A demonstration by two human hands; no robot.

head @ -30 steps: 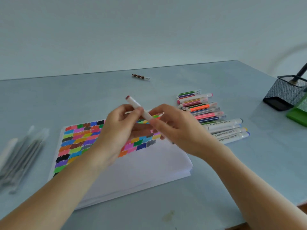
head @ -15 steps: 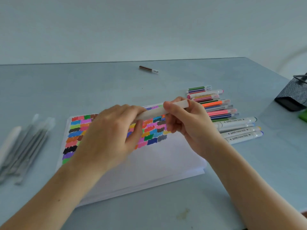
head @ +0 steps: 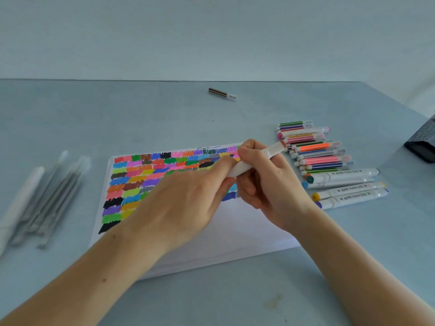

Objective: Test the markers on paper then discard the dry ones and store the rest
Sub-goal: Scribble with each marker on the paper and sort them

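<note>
Marker (head: 254,161), light, stiff, slick; we hold it mid-barrel: right hand (head: 266,182) grip wrapped, left hand (head: 188,203) pinching its end.

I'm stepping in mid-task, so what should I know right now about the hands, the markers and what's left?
Both hands hold one white marker over the paper: left hand grips its near end, right hand its far part.
Colour swatches cover the paper's upper left, so many are tested.
Coloured markers lie right of the paper, a blurred grey bunch left, one lone marker far back.
Left: finish testing, discard, store.
</note>
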